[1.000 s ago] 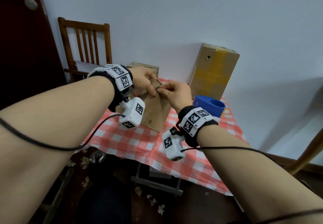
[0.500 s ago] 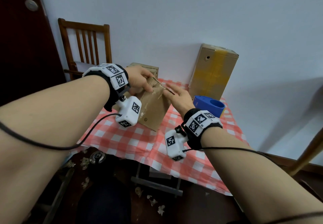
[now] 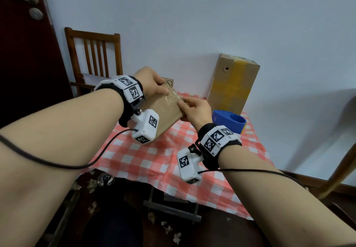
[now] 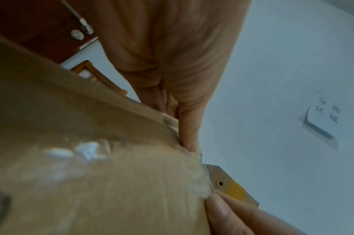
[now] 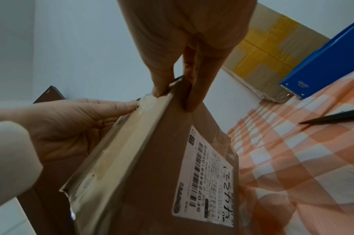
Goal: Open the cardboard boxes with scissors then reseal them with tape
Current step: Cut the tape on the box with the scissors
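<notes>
Above the counter we hold a small cardboard box tilted: left hand grips its far corner, right hand pinches the clear-taped edge. Scissors show only a blade tip; the left-wrist view is blurred.

- A plain room in a home, by the look of its furnishings.
- A small table with a red and white checked cloth stands against a bare pale wall.
- A wooden slat-back chair sits beside it.
- A dark red door with a metal lever handle is at the left.
- Scraps litter the dark floor.
</notes>
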Demonstrator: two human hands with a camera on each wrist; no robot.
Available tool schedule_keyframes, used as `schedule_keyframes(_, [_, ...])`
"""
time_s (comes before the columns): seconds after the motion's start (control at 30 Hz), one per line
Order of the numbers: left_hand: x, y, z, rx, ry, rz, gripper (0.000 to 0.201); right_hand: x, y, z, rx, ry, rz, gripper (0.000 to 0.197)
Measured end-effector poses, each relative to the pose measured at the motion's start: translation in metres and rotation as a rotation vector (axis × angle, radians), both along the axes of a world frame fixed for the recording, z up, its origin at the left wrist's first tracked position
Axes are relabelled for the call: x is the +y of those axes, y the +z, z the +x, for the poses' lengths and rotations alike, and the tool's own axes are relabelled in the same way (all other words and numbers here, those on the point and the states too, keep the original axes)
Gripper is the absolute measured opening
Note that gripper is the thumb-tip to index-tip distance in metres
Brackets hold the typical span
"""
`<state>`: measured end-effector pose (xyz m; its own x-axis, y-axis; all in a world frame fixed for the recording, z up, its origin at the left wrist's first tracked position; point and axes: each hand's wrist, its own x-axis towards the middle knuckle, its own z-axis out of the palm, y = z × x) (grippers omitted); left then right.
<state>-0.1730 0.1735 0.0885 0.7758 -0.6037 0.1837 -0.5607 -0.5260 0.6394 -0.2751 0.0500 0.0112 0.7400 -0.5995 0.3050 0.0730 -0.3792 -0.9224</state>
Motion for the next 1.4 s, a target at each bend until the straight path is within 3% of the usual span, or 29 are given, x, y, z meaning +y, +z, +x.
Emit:
schedule_keyframes(0.17, [-0.009,-0.001,0.0,0.025,0.007,-0.003,0.031,-0.009,0.0,-0.002,0.059,-0.055,-0.115,0.019])
schedule_keyframes(0.23, [-0.01,-0.001,-0.003,0.015,-0.037,0.122,0.022,-0.011,0.003,-0.003,0.097,-0.054,-0.159,0.032])
schedule_keyframes(0.3, [-0.011,-0.001,-0.01,0.052,-0.102,0.238,0.028,-0.012,0.005,-0.003,0.146,-0.031,-0.212,0.049])
schedule_keyframes(0.33, [-0.012,-0.002,-0.014,0.052,-0.123,0.308,0.043,-0.011,0.006,-0.003,0.169,-0.021,-0.235,0.054])
schedule_keyframes(0.43, [-0.017,-0.008,-0.023,-0.204,-0.121,0.661,0.127,-0.01,0.006,-0.003,0.178,0.001,-0.276,0.054])
schedule_keyframes(0.47, [-0.017,-0.013,-0.025,-0.286,-0.117,0.74,0.144,-0.009,0.006,-0.004,0.17,0.016,-0.275,0.054])
schedule_keyframes(0.53, [-0.018,-0.025,-0.023,-0.397,-0.104,0.791,0.158,-0.009,0.007,-0.005,0.163,0.066,-0.261,0.059])
schedule_keyframes(0.63, [-0.02,-0.035,-0.022,-0.504,-0.094,0.747,0.144,-0.015,0.007,-0.007,0.172,0.095,-0.284,0.058])
schedule_keyframes(0.7, [-0.023,-0.038,-0.024,-0.541,-0.118,0.713,0.129,-0.02,0.007,-0.008,0.162,0.06,-0.31,0.049])
schedule_keyframes(0.8, [-0.027,-0.039,-0.027,-0.551,-0.127,0.7,0.122,-0.027,0.009,-0.01,0.153,0.014,-0.32,0.034])
schedule_keyframes(0.93, [-0.025,-0.039,-0.026,-0.54,-0.133,0.697,0.121,-0.031,0.016,-0.011,0.201,0.019,-0.477,0.021])
schedule_keyframes(1.13, [-0.021,-0.039,-0.027,-0.533,-0.153,0.693,0.127,-0.032,0.034,-0.008,0.352,0.041,-0.83,0.023])
schedule_keyframes(1.4, [-0.016,-0.034,-0.031,-0.457,-0.175,0.666,0.133,-0.03,0.049,-0.009,0.449,0.083,-0.965,0.02])
